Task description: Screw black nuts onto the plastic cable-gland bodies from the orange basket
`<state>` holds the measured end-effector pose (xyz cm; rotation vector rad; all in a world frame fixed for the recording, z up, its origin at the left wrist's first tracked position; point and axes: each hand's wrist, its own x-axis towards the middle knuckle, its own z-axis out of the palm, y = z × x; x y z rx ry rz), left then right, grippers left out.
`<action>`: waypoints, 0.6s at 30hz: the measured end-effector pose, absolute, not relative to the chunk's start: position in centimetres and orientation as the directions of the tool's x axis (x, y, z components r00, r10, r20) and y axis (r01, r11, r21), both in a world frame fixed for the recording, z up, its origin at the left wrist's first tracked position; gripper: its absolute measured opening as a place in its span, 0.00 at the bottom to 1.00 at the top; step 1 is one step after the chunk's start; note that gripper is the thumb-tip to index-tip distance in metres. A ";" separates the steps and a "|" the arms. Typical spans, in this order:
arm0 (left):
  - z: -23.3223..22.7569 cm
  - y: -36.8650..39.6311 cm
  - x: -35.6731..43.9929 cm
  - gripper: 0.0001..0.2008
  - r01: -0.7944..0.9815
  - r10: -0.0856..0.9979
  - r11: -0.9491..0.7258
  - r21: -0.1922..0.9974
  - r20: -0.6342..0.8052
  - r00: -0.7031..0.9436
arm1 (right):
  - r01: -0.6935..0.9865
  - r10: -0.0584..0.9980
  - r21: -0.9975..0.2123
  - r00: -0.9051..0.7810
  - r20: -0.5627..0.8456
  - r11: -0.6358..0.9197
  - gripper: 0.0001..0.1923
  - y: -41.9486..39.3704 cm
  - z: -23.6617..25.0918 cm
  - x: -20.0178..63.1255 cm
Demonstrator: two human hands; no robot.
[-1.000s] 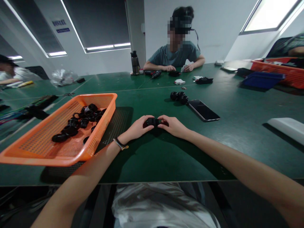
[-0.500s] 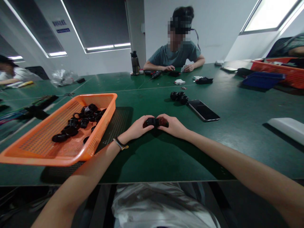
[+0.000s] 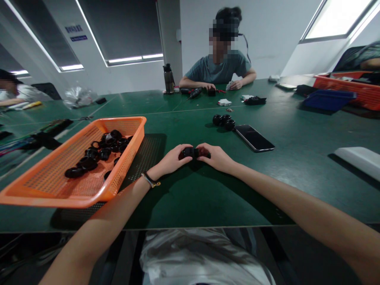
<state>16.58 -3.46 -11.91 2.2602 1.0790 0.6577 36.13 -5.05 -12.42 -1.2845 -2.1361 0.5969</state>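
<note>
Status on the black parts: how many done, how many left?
Done: three black pieces grouped by the phone. In hand: left hand and right hand both grip one black part. Left: more than a dozen loose parts in the orange basket.

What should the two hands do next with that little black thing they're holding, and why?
Probably keep pressing or twisting the two halves together. The left hand and right hand both pinch one small black part between them, low over the green table, and it looks not yet set beside the three black pieces near the phone.
</note>
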 end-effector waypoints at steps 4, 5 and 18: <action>-11.9 -3.5 16.6 0.20 0.531 0.804 -0.533 0.659 0.200 0.560 | 0.644 0.895 -0.627 -0.371 0.246 0.439 0.13 -5.0 -12.5 36.1; -11.9 -3.5 16.6 0.20 0.532 0.805 -0.533 0.658 0.201 0.559 | 0.645 0.897 -0.628 -0.370 0.243 0.436 0.13 -5.0 -12.4 36.1; -12.0 -3.5 16.6 0.20 0.543 0.806 -0.536 0.646 0.200 0.558 | 0.667 0.898 -0.605 -0.373 0.234 0.435 0.13 -4.9 -12.4 36.1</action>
